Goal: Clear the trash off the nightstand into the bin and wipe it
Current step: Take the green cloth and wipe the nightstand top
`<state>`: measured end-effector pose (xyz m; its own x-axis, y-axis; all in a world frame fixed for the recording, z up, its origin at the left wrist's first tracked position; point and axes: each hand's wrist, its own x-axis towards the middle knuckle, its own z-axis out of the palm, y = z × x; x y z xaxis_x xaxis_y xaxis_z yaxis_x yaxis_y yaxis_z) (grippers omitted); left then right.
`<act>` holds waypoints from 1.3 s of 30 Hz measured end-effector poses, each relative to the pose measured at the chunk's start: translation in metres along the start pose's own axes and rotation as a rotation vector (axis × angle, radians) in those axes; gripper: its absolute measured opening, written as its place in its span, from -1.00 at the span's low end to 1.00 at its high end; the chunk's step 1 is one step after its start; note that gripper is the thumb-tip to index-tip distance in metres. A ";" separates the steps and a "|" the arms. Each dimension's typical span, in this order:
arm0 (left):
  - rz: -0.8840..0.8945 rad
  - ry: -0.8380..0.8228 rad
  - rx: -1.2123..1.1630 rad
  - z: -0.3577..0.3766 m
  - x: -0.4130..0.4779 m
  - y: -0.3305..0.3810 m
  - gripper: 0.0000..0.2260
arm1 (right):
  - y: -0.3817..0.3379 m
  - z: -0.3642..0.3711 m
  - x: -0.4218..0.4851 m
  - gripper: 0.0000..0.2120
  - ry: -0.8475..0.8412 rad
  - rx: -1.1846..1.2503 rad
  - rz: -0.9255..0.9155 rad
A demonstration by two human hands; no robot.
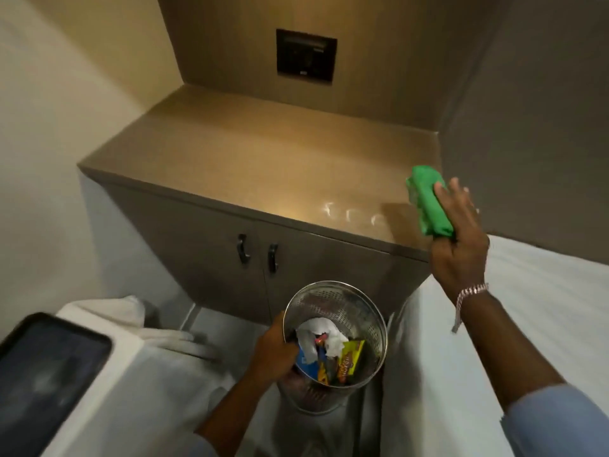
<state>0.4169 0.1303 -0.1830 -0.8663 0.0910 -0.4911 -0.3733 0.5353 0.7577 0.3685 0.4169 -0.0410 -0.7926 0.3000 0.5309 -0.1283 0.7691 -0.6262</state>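
Cloth [430,201], clutched in the right hand [459,245], lies lengthwise at the nightstand's [250,166] four-o'clock corner, bare top stretching toward ten o'clock, while the left hand [275,352] grips the bin's [372,319] rim at six o'clock.

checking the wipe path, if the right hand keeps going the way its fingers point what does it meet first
The right hand, gripping the green cloth, points up and back along the nightstand top. That stretch looks bare, so it would probably meet the brown back wall panel first; depth is unclear.
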 end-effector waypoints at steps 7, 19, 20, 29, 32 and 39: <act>0.019 -0.012 -0.195 -0.025 -0.012 0.033 -0.88 | 0.010 0.080 0.073 -0.46 -0.600 0.020 0.224; -0.004 -0.022 -0.108 -0.013 -0.005 0.049 -0.68 | -0.023 0.097 0.117 -0.45 -1.198 -0.039 -0.126; -0.001 -0.020 -0.103 -0.011 -0.005 0.051 -0.67 | -0.018 0.085 0.115 -0.44 -1.176 -0.055 -0.104; -0.053 -0.048 -0.192 0.009 -0.004 0.055 -0.70 | -0.010 0.021 -0.013 -0.47 -0.793 0.008 0.052; -0.070 -0.032 -0.231 0.027 0.003 0.038 -0.79 | -0.008 0.039 -0.115 -0.36 -0.706 0.054 0.106; -0.136 -0.077 -0.153 0.126 0.072 -0.112 -0.70 | 0.094 0.127 -0.282 -0.39 -0.709 -0.053 0.440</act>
<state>0.4386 0.1828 -0.3573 -0.7787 0.0939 -0.6203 -0.5362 0.4136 0.7358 0.5043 0.3326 -0.3218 -0.9533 0.1668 -0.2517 0.2947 0.6957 -0.6551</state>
